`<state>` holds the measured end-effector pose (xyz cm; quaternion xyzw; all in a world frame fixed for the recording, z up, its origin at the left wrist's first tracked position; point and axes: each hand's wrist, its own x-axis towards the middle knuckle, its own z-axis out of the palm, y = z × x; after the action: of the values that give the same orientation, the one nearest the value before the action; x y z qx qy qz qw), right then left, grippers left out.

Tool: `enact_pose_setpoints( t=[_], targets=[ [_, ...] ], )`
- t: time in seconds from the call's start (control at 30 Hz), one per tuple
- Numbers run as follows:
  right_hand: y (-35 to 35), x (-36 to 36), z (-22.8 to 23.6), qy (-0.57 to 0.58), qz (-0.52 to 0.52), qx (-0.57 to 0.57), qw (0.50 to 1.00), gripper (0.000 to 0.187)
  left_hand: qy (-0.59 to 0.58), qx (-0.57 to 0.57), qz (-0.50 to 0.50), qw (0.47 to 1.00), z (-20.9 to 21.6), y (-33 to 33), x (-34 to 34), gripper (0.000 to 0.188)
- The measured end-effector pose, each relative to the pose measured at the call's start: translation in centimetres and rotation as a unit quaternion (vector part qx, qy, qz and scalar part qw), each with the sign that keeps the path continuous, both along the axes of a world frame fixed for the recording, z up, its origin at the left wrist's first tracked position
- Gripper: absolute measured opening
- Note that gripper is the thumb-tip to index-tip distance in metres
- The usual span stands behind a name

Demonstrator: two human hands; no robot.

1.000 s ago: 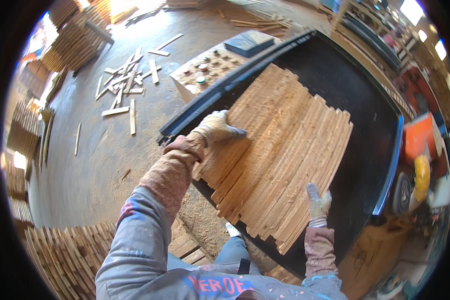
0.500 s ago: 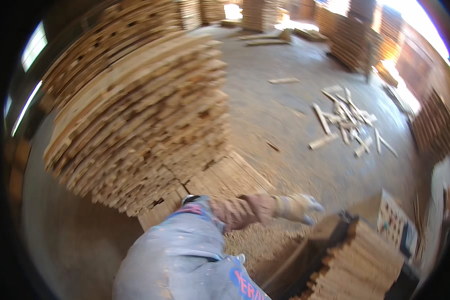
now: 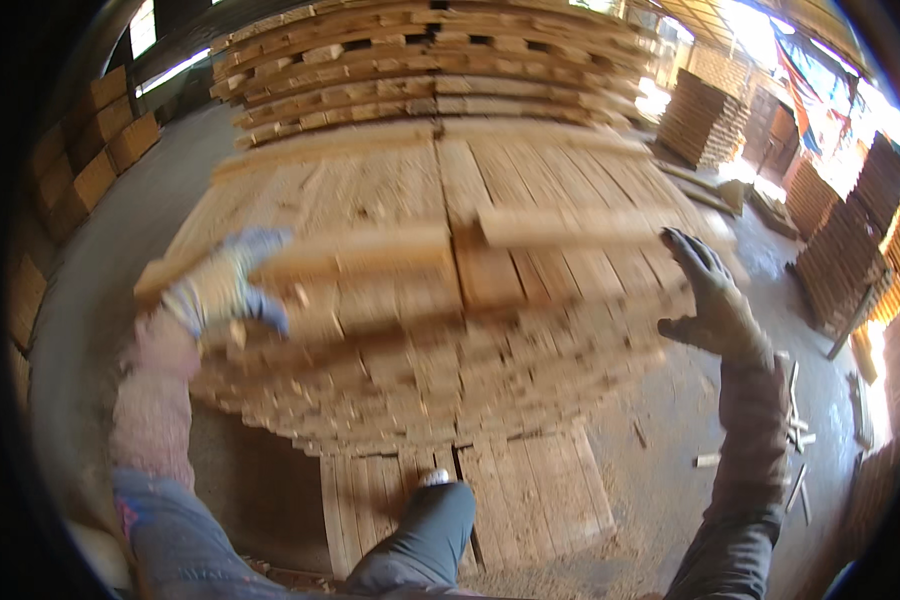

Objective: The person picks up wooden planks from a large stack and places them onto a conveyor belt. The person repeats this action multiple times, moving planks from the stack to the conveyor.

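Observation:
A wide stack of layered wooden boards (image 3: 440, 370) stands in front of me. On top lie two crosswise pieces, a left board (image 3: 370, 248) and a right board (image 3: 570, 226), their inner ends close together near the middle seam. My left hand (image 3: 220, 285), in a pale glove with blue-grey fingertips, lies across the left board near its outer end, fingers and thumb apart. Blur hides how firmly it touches. My right hand (image 3: 715, 305), gloved too, is by the right board's outer end, fingers spread and nothing in them.
A taller pile of boards (image 3: 430, 60) rises behind the stack. Planks (image 3: 540, 490) lie underfoot at the stack's base. Box-like blocks (image 3: 95, 180) stand at the left. Loose wood offcuts (image 3: 798, 430) lie on the right floor, with more stacks (image 3: 705, 115) beyond.
My view has swung from the stack's side to face it squarely. Both hands are now over the stack; before, one gloved hand reached out to the right, by another wood pile.

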<state>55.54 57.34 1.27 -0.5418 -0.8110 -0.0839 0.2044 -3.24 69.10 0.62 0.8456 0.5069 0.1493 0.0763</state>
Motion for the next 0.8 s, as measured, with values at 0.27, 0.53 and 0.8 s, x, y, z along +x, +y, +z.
enact_pose_setpoints(
  t=[0.27,0.53,0.8],
  targets=[
    [19.4,2.5,2.0,-0.116,-0.072,-0.282,0.95,0.113,0.084,-0.096,-0.11,0.986,3.0,6.8,-2.0,0.097],
    [28.1,5.0,8.5,-0.066,-0.072,-0.203,0.974,0.085,0.056,-0.011,0.017,0.998,11.4,23.8,0.4,0.09],
    [49.5,5.7,7.2,-0.101,-0.044,-0.167,0.98,0.092,0.216,-0.121,0.097,0.964,7.6,38.9,6.1,0.121]
  ],
)
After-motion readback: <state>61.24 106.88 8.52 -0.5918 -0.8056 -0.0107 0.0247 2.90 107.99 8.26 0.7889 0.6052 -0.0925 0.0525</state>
